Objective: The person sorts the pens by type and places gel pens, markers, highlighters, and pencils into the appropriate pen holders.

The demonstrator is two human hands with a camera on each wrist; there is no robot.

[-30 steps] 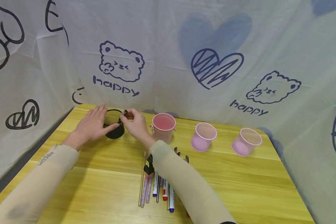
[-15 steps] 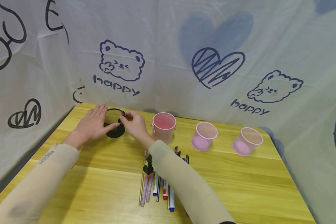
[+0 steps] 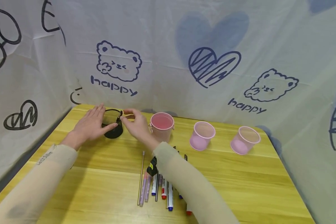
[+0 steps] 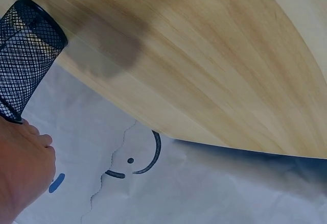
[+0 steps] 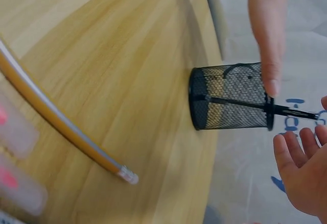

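A black mesh pen holder (image 3: 113, 132) stands upright near the table's back left. One black pen (image 5: 296, 113) leans inside it, its upper end sticking out past the rim. My left hand (image 3: 90, 123) rests on the holder's rim with straight fingers, the thumb lying across its near side; the left wrist view shows only part of that hand (image 4: 23, 168) at the mesh rim. Close to the pen's top is my right hand (image 3: 137, 126), its fingers spread and apart from the pen in the right wrist view.
A pink bucket (image 3: 161, 130) and two pink cups (image 3: 201, 141) (image 3: 242, 146) stand along the back. Several pens and markers (image 3: 164, 189) lie in front, partly under the right forearm, with a pencil (image 5: 61, 119) at their left. A printed cloth hangs behind the table.
The pen has sunk lower into the holder. My right hand has let go of it and its fingers have spread slightly. The left hand stays on the rim.
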